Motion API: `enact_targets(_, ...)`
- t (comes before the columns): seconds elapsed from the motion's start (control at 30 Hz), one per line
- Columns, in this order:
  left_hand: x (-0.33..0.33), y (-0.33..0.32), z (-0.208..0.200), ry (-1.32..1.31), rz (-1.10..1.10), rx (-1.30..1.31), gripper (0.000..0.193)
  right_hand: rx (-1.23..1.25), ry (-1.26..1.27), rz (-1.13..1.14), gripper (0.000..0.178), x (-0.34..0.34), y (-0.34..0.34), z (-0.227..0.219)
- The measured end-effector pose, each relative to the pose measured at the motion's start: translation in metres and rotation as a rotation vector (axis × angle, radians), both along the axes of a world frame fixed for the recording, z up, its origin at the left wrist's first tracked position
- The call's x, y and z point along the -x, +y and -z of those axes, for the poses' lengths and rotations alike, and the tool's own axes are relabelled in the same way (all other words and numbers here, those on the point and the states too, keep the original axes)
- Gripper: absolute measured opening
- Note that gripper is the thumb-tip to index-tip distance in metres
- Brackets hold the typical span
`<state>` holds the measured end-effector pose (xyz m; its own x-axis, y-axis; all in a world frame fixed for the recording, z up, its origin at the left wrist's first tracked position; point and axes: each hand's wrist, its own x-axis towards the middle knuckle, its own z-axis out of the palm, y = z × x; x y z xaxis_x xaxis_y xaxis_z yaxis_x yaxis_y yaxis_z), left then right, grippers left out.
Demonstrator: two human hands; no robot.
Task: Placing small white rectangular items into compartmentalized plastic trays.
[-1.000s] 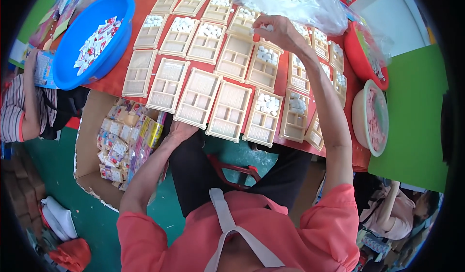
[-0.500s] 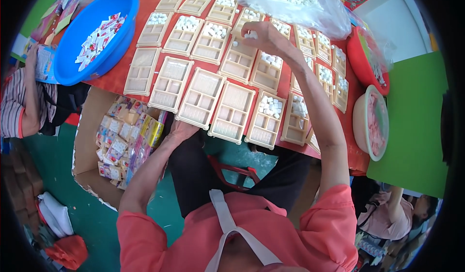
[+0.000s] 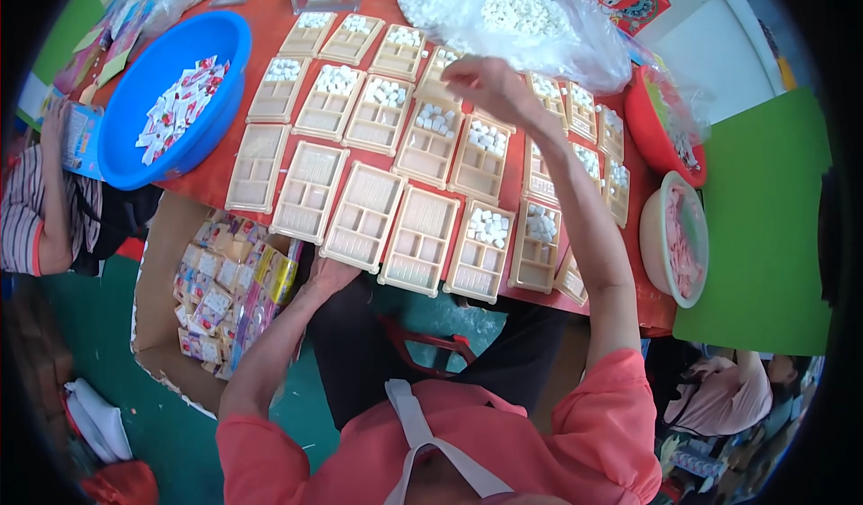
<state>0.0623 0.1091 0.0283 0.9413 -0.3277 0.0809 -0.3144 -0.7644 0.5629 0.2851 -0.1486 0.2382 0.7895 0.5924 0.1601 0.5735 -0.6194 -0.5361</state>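
1 tray (image 3: pixel 364 217), long side pointing away, lay just beyond the left hand (image 3: pixel 334 274), grip hidden; the right hand (image 3: pixel 493 86) curled farther off, contents unclear.

From my station I read the beige rectangular compartmented trays (image 3: pixel 363 217) as smooth moulded plastic with a faint sheen, the small white blocky pieces (image 3: pixel 489 227) in them as matt, and the red tabletop (image 3: pixel 267 36) as smooth. I see glossy plastic on the big round blue basin (image 3: pixel 232 119), and the clear bag (image 3: pixel 598 60) is thin, crinkled, shiny film. The brown box (image 3: pixel 162 298) looks like dull cardboard with ragged edges, and the coral shirt (image 3: pixel 575 429) soft woven cloth.
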Motion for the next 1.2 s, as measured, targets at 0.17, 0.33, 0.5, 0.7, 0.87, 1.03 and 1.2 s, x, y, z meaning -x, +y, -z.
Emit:
enact_targets(0.17,0.000,0.000,0.000,0.025,0.008,-0.044,0.041,0.011,-0.391,0.243,0.016,-0.110,-0.075,-0.005)
enact_targets(0.33,0.000,0.009,0.068,-0.239,0.260,-0.678,0.052,0.365,-0.493,0.372,0.023,-0.228,-0.140,0.033)
enact_targets(0.5,0.017,0.028,0.039,0.304,0.124,-0.099,0.062,0.386,-0.309,0.354,0.030,-0.263,-0.077,0.087)
enact_targets(0.7,0.005,0.009,0.047,0.844,0.047,1.163,0.059,0.309,-0.730,0.467,0.020,-0.323,-0.136,0.107)
enact_targets(0.87,0.022,0.030,0.040,0.658,-0.031,0.908,0.056,0.167,-0.528,0.515,0.017,-0.263,-0.073,0.093)
enact_targets(1.03,0.010,0.025,0.078,0.076,0.168,-0.025,0.061,-0.716,-0.144,0.697,0.029,-0.234,-0.112,0.049)
enact_targets(1.2,-0.007,0.010,0.108,-0.796,0.269,-1.445,0.066,-0.542,0.029,0.360,0.034,-0.214,-0.174,0.011)
